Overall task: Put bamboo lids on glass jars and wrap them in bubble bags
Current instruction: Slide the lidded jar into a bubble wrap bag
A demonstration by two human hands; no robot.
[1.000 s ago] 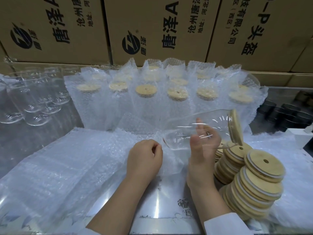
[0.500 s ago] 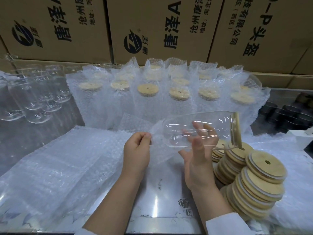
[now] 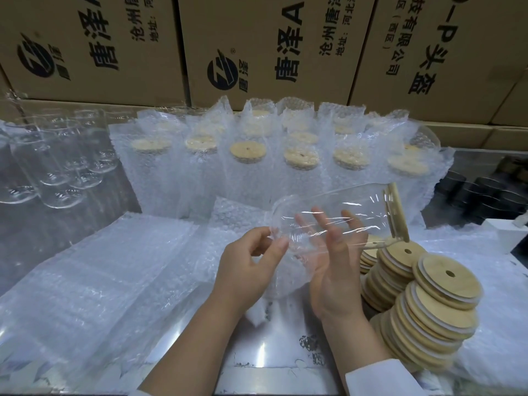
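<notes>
Glass jar (image 3: 357, 207) blurs right hand's (image 3: 334, 278) fingers (image 3: 353, 224); left hand (image 3: 245, 270) pinches bubble bag (image 3: 285, 284).

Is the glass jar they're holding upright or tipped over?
Tipped on its side: the glass jar lies across the right hand, its bamboo lid on edge at the right end.

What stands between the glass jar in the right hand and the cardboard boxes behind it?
In the head view, rows of bagged jars with bamboo lids stand there.
</notes>
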